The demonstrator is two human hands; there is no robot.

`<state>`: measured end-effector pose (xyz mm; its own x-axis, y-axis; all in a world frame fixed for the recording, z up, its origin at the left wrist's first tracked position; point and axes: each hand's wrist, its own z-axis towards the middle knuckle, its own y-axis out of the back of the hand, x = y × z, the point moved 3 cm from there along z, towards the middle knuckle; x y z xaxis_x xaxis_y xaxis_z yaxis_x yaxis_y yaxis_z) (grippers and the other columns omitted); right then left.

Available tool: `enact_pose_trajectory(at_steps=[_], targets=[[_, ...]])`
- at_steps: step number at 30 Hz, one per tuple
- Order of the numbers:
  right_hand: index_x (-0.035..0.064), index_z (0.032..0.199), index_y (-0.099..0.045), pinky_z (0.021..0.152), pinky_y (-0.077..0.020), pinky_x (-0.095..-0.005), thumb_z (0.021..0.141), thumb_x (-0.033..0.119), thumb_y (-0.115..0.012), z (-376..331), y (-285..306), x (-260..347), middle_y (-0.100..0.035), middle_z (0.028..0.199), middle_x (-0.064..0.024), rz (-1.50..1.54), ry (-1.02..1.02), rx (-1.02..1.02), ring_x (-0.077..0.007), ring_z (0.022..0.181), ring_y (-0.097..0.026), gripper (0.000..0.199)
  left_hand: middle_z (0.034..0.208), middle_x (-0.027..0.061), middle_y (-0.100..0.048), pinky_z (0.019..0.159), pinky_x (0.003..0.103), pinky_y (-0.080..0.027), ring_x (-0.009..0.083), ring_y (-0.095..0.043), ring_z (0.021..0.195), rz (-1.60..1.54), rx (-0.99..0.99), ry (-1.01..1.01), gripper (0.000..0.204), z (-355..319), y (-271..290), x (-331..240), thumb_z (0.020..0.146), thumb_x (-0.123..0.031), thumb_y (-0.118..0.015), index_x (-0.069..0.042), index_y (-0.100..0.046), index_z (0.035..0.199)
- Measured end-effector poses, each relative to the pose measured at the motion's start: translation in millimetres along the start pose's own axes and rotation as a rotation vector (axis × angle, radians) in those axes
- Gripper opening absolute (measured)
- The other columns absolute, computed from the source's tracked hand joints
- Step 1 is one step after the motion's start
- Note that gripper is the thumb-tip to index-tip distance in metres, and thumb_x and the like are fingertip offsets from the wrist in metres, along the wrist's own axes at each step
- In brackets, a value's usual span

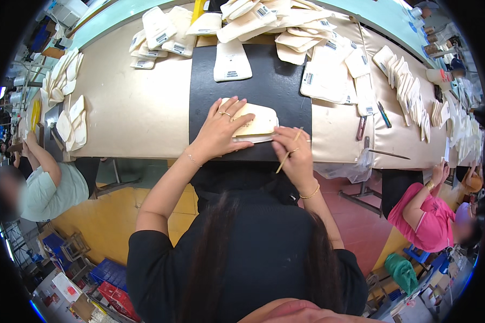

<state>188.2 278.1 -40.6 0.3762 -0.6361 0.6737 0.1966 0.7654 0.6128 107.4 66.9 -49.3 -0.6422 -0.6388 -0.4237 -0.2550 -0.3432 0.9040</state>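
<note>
A cream, flat, rounded template point(265, 119) lies over a white shaped piece point(253, 138) on the black mat, the white edge showing along its near side. My left hand point(219, 130) rests on the template's left part, fingers spread, pressing it down. My right hand point(296, 153) is at the lower right corner with bent fingers, and a thin yellowish stick point(281, 163) runs through them. The stick's exact kind and its working tip cannot be made out. Another white piece point(233, 62) lies farther off on the mat point(205, 91).
Piles of white shaped pieces point(328, 75) stand at the back and right; a smaller pile point(159, 35) is back left. A dark red cutter point(361, 128) and a teal pen-like tool point(384, 114) lie on the right. Co-workers sit at either side, one in pink point(423, 215).
</note>
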Motion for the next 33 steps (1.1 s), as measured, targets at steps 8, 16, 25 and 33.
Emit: enact_pose_trajectory(at_steps=[8, 16, 25, 33], targets=[[0.0019, 0.103, -0.07, 0.099, -0.0487, -0.0402, 0.096, 0.006, -0.068, -18, 14, -19, -0.075, 0.113, -0.0126, 0.033, -0.219, -0.104, -0.0269, 0.103, -0.07, 0.008, 0.154, 0.0165, -0.044, 0.115, 0.061, -0.02, 0.0383, -0.031, 0.147, 0.075, -0.057, 0.076, 0.06, -12, -9, -36, 0.079, -0.051, -0.081, -0.019, -0.065, 0.127], [-0.0014, 0.111, -0.067, 0.094, -0.051, -0.0338, 0.106, 0.01, -0.055, -8, -2, -23, -0.07, 0.117, -0.0141, 0.423, -0.358, -0.24, -0.0244, 0.106, -0.068, 0.018, 0.13, 0.0091, -0.057, 0.112, 0.058, -0.022, 0.0279, -0.051, 0.13, 0.103, -0.086, 0.115, 0.06, -6, 12, -29, 0.074, -0.049, -0.085, -0.023, -0.069, 0.126], [-0.0019, 0.12, -0.061, 0.091, -0.0509, -0.0298, 0.11, 0.019, -0.048, -15, -14, -26, -0.067, 0.117, -0.0127, 0.304, -0.341, -0.181, -0.0207, 0.105, -0.071, 0.026, 0.138, 0.0099, -0.058, 0.11, 0.055, -0.03, 0.0311, -0.052, 0.129, 0.042, -0.083, -0.055, 0.058, 0, -2, -22, 0.073, -0.046, -0.085, -0.019, -0.072, 0.123], [-0.0033, 0.12, -0.061, 0.093, -0.0512, -0.0311, 0.111, 0.019, -0.046, -16, -16, -26, -0.066, 0.119, -0.0155, 0.41, -0.384, -0.173, -0.0242, 0.107, -0.071, 0.028, 0.136, 0.0138, -0.058, 0.106, 0.048, -0.04, 0.034, -0.054, 0.125, -0.042, -0.127, -0.016, 0.057, -3, -14, -30, 0.074, -0.034, -0.085, -0.014, -0.068, 0.125]])
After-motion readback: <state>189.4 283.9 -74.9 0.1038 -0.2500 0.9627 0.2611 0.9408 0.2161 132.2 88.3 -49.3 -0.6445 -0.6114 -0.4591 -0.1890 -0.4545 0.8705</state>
